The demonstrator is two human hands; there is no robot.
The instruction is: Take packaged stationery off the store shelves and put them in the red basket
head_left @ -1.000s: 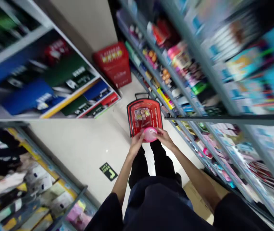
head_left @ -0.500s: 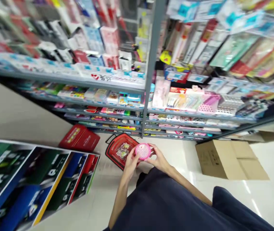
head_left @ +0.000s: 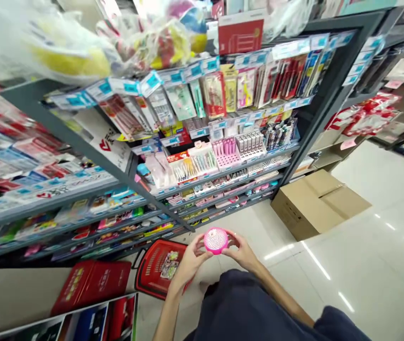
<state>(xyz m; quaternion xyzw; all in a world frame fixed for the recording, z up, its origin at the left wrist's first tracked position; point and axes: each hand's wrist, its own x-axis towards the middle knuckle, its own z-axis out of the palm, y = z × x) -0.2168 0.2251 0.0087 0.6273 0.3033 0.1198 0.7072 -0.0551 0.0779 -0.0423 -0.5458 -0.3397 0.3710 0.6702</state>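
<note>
Okay, on my feed the left hand (head_left: 189, 265) and the right hand (head_left: 241, 253) are both raised and partly open, fingers curved around opposite edges of a round pink plastic item with a white dotted face (head_left: 215, 240). They have hold of it between them, and it sits just above and to the right of a red plastic shopping basket with black handles (head_left: 152, 279), which stands on the floor. Inside that basket I can see a small printed packet (head_left: 170, 264).

The floor is pale, glossy tile (head_left: 365, 265), streaked with long reflections of ceiling light. Behind the basket rise grey metal shelves (head_left: 315, 104), crowded with blister-packed goods behind blue price strips. Well to the basket's right, a closed-up brown cardboard box (head_left: 311, 204) sits on the tile against the shelf's foot. Just left of the basket, a stacked red display box (head_left: 90, 284) stands beside a printed blue and red panel (head_left: 88, 322). Blurred plastic-wrapped goods (head_left: 70, 52) hang high above the basket.
</note>
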